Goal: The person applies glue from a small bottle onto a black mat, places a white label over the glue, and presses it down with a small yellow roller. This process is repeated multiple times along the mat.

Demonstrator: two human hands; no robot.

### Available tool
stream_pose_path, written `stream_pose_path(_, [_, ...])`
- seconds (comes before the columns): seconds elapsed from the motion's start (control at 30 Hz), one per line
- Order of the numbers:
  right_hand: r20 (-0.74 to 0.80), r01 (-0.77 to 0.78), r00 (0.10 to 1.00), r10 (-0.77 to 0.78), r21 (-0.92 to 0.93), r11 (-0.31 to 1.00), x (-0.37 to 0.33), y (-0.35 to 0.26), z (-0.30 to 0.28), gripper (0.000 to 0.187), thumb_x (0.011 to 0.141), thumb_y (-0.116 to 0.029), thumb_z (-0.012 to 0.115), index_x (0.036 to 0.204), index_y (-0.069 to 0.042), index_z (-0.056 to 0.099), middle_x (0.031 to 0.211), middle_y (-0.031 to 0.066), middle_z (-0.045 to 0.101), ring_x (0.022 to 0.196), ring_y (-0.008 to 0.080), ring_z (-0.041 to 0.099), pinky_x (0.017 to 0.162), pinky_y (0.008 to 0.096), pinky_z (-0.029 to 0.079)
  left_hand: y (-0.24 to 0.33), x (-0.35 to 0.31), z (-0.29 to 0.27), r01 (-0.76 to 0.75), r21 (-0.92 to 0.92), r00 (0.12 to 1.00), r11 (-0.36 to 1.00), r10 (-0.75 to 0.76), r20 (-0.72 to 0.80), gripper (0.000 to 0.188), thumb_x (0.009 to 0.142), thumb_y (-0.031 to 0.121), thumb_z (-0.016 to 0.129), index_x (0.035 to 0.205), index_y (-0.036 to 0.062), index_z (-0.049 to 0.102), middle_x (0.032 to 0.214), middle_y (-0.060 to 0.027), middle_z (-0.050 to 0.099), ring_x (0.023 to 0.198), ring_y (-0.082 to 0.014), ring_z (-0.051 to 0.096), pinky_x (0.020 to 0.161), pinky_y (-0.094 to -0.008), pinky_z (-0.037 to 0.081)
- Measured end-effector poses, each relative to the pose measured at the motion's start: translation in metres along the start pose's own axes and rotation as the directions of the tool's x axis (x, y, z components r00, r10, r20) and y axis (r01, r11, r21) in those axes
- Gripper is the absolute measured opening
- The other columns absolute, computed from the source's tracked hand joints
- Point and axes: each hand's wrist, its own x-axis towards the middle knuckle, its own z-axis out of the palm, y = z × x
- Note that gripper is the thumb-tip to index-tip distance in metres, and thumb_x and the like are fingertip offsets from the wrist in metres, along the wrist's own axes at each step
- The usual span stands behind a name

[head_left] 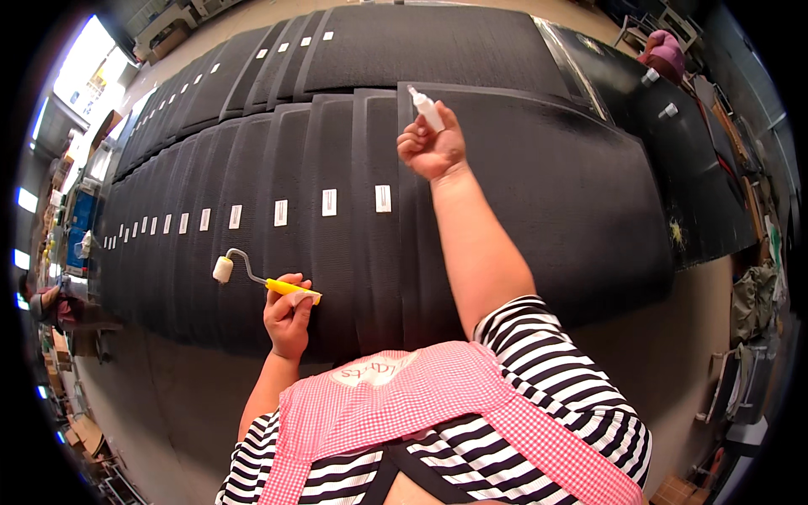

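My left hand (288, 320) is closed around the yellow handle of a small paint roller (223, 269), whose white roller head points left over the dark sheets. Something pale lies between the fingers and the handle; I cannot make out what. Stretched far forward, my right hand (433, 145) grips a white squeeze bottle (427, 109) with its nozzle tilted up and to the left. Below both hands lie overlapping black ribbed sheets (539, 202) in a long row. Several carry a white label (329, 202) with a dark mark. The bottle is above the edge of the rightmost near sheet.
A second row of black sheets (438, 46) lies behind. On the dark table (699, 185) at the right are two small white objects. A person in pink (663, 55) is at the far right, another person (63, 307) at the left edge. Shelves and boxes line the sides.
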Motion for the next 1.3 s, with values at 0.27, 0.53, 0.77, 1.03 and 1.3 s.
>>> stream_pose_path(0.27, [-0.083,0.032,0.996,-0.008,0.291,0.956,0.043,0.066,0.007,0.042,0.083,-0.044,0.061,0.063,-0.009,0.046,0.059,-0.0015,0.035,0.052,0.0108,0.030,0.047,0.0244,0.027,0.002,0.000,0.000,0.004,0.038,1.000,0.999,-0.004,-0.009,0.004,0.088,-0.003,0.067,0.088,0.0007,0.069,0.123,-0.0138,0.057,0.105,-0.0238,0.066,0.090,-0.0330,0.055])
stream_pose_path(0.53, [-0.290,0.248,0.946,-0.148,0.347,0.904,0.031,0.075,0.014,0.034,0.087,-0.035,0.048,0.068,-0.007,0.050,0.060,0.0012,0.041,0.052,0.0121,0.037,0.046,0.0246,0.032,0.003,-0.001,0.002,0.013,0.036,1.000,0.999,-0.013,-0.012,0.004,0.088,-0.002,0.068,0.087,0.0008,0.070,0.123,-0.0133,0.056,0.105,-0.0230,0.066,0.089,-0.0323,0.056])
stream_pose_path(0.77, [-0.259,0.219,0.957,-0.134,0.333,0.917,0.039,0.085,0.013,0.036,0.089,-0.036,0.047,0.071,-0.006,0.053,0.061,0.0022,0.044,0.050,0.0129,0.039,0.046,0.0255,0.035,0.005,-0.001,0.002,0.003,0.056,1.000,0.998,-0.002,-0.019,0.003,0.087,-0.001,0.069,0.088,0.0008,0.071,0.122,-0.0133,0.058,0.103,-0.0222,0.066,0.088,-0.0313,0.055])
stream_pose_path(1.03, [-0.278,0.231,0.951,-0.134,0.356,0.905,0.029,0.087,0.019,0.051,0.095,-0.049,0.045,0.074,-0.004,0.055,0.061,0.0028,0.044,0.051,0.0130,0.040,0.046,0.0242,0.036,0.002,-0.002,0.001,-0.019,0.070,0.999,0.997,0.022,-0.035,0.002,0.086,0.000,0.072,0.088,0.0002,0.071,0.120,-0.0131,0.059,0.101,-0.0214,0.067,0.086,-0.0298,0.055])
stream_pose_path(1.3, [-0.188,0.125,0.980,-0.061,0.351,0.928,0.022,0.079,0.018,0.060,0.094,-0.059,0.047,0.075,-0.003,0.058,0.065,0.0028,0.046,0.055,0.0133,0.042,0.047,0.0246,0.038,0.009,0.003,0.005,0.026,0.028,0.999,0.999,-0.025,-0.034,0.003,0.087,-0.001,0.068,0.087,0.0004,0.071,0.120,-0.0133,0.058,0.101,-0.0215,0.066,0.090,-0.0320,0.053])
